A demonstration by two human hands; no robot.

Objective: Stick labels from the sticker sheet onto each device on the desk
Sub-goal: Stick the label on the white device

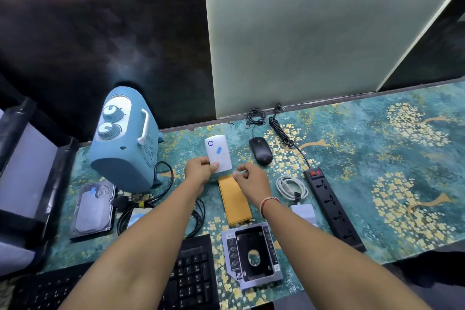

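No word or number can be read anywhere. The white device [217, 153] bears a blue ring mark near its far end and a plain blue label just nearer than that ring. The drive caddy [251, 254], nearer than the white device, carries printing and diagrams too small to read.

Both hands reach forward, left [200, 169] gripping, right [249, 176] loosely curled.

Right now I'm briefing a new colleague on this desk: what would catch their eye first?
Probably the big blue heater at the back left. Next, at centre, the left hand holding a white device that carries a blue label. The right hand is over a yellow case.
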